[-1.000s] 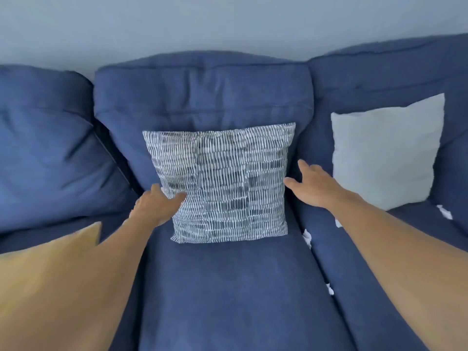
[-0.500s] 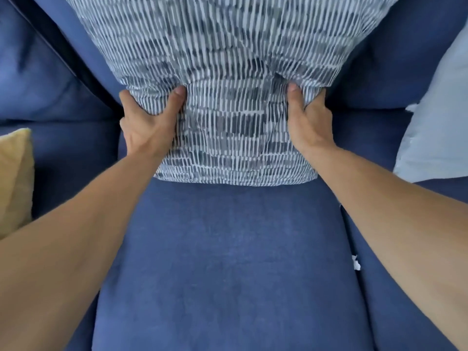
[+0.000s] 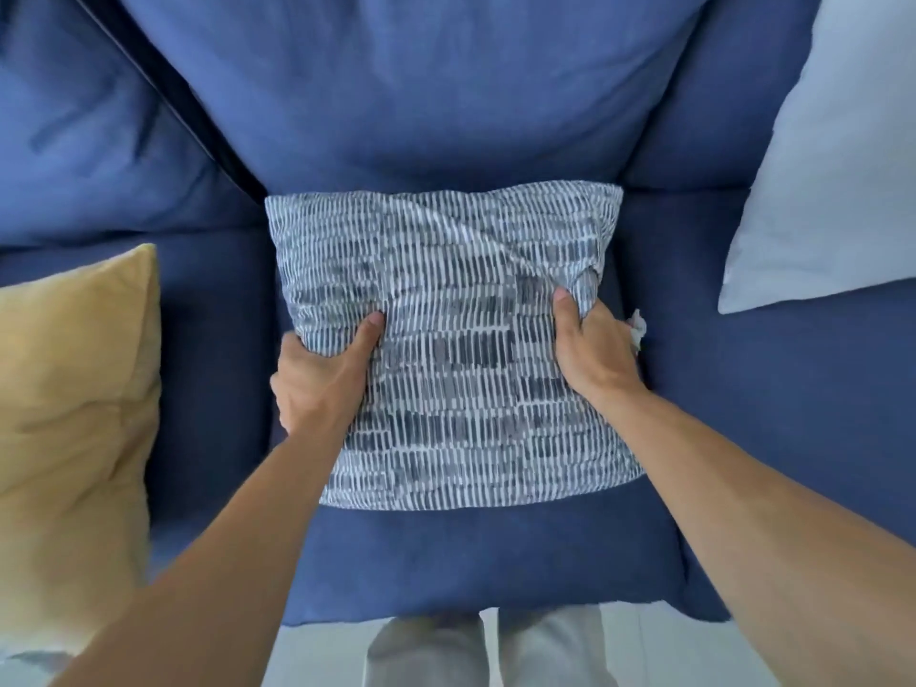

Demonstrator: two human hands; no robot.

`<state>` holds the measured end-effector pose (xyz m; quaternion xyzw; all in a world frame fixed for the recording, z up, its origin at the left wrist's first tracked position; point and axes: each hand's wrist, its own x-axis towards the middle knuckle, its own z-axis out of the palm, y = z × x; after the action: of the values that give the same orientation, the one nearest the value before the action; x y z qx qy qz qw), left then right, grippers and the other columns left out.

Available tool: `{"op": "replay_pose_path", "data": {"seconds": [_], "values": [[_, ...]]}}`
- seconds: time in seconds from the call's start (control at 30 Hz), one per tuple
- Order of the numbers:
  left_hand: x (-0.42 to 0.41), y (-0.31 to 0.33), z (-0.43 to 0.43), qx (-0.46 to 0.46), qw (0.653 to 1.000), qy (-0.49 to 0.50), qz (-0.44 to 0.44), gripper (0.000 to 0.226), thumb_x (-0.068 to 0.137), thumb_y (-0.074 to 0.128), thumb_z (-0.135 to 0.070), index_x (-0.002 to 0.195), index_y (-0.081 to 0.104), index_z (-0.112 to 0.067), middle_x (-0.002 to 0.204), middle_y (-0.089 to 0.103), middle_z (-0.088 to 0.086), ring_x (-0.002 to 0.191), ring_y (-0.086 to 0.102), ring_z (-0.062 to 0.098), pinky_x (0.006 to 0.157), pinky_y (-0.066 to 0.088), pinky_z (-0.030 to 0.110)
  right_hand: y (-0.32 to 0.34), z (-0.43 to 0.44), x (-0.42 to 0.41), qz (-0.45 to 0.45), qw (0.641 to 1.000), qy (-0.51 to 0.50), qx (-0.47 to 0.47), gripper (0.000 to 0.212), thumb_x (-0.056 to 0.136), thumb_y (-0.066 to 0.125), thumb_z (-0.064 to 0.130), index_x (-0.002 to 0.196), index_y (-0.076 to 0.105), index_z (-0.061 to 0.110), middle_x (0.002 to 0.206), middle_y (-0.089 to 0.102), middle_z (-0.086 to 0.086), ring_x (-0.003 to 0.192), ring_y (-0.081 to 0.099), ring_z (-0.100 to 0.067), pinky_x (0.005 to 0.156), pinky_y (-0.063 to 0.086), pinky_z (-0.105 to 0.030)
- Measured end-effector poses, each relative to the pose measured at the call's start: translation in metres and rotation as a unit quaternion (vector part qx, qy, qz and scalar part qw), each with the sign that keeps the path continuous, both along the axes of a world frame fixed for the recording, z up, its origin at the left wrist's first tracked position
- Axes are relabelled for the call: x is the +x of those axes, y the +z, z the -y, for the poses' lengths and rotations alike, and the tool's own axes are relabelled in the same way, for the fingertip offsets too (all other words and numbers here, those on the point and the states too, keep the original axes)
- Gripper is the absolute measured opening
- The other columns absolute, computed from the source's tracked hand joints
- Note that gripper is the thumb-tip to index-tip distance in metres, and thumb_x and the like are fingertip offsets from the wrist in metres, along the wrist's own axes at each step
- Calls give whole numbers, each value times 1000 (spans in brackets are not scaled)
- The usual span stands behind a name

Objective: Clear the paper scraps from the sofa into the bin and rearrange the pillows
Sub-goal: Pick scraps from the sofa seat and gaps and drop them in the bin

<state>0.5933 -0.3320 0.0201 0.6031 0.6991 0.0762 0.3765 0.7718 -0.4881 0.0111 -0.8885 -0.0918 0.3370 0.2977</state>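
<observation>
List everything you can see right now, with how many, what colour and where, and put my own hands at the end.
Fabric sofa: one, dark blue, fills most of the view.
Patterned square pillow: one, white with grey-blue dashes, on the middle seat cushion.
Plain yellow pillow: one, mustard, on the left seat.
Plain pale pillow: one, light grey-white, leaning against the right backrest.
Crumpled paper scrap: one, white, just right of the right hand.
Floor: pale, bottom edge.
Trousers: light grey, bottom centre.
Left hand: one, grips the patterned pillow's left side.
Right hand: one, grips its right side.
</observation>
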Motion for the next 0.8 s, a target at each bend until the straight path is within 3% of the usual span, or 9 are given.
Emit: {"op": "replay_pose_path", "data": {"seconds": [0.1, 0.23, 0.37, 0.43, 0.47, 0.53, 0.6, 0.7, 0.8], "values": [[-24, -10, 27, -39, 997, 7, -69, 85, 65, 68, -75, 119, 49, -12, 81, 49, -6, 79, 55, 22, 67, 50, 38, -15, 26, -27, -44, 998, -5, -46, 66, 99, 27, 56, 141, 41, 6, 96, 59, -9, 59, 55, -13, 43, 32, -24], [-40, -36, 52, -91, 985, 4, -144, 107, 64, 63, -79, 141, 36, -9, 107, 56, 9, 90, 53, 28, 77, 54, 46, -41, 47, -49, -84, 991, 11, -101, 76, 99, 25, 57, 152, 16, 4, 107, 58, -13, 58, 57, -15, 42, 34, -25], [-47, -57, 56, -123, 977, -8, -175, 104, 63, 59, -83, 133, 38, -10, 77, 38, -2, 81, 51, 27, 77, 55, 48, -65, 53, -57, -85, 990, 9, -115, 78, 98, 25, 59, 153, 12, 6, 116, 58, -18, 64, 60, -18, 45, 36, -26], [-48, -56, 54, -133, 974, -24, -183, 102, 61, 57, -86, 130, 36, -13, 76, 38, -3, 82, 54, 28, 78, 54, 49, -65, 52, -56, -86, 988, 20, -127, 81, 96, 25, 63, 154, 10, 9, 114, 59, -16, 67, 60, -18, 51, 42, -28], [-50, -54, 53, -136, 973, -33, -184, 103, 60, 55, -88, 130, 34, -15, 82, 44, -1, 85, 56, 30, 80, 54, 49, -63, 51, -54, -89, 986, 29, -137, 82, 95, 25, 65, 154, 10, 10, 115, 59, -15, 71, 61, -19, 58, 46, -30], [-55, -50, 49, -136, 974, -48, -174, 112, 56, 55, -90, 138, 29, -17, 113, 55, 7, 103, 56, 33, 86, 50, 51, -57, 52, -45, -93, 980, 62, -168, 86, 91, 25, 70, 153, 15, 11, 120, 58, -15, 89, 62, -26, 76, 51, -38], [-59, -43, 40, -126, 977, -71, -156, 126, 52, 53, -93, 149, 17, -21, 144, 41, 6, 125, 46, 33, 98, 42, 54, -45, 50, -32, -77, 973, 98, -196, 89, 88, 27, 74, 149, 24, 10, 131, 52, -15, 112, 56, -32, 89, 49, -44], [-53, -31, 16, -96, 974, -131, -156, 131, 49, 47, -96, 153, 9, -27, 155, 25, 5, 138, 32, 33, 110, 26, 55, -23, 40, -9, -11, 968, 140, -208, 87, 87, 35, 73, 147, 28, 12, 149, 35, -12, 132, 40, -33, 100, 40, -47], [-34, -26, -14, -41, 965, -199, -163, 121, 58, 42, -95, 153, 16, -24, 156, 23, 3, 139, 30, 31, 111, 24, 52, -10, 21, 13, 65, 956, 195, -211, 85, 88, 36, 70, 151, 22, 15, 153, 26, -11, 137, 31, -32, 106, 33, -46]]}}
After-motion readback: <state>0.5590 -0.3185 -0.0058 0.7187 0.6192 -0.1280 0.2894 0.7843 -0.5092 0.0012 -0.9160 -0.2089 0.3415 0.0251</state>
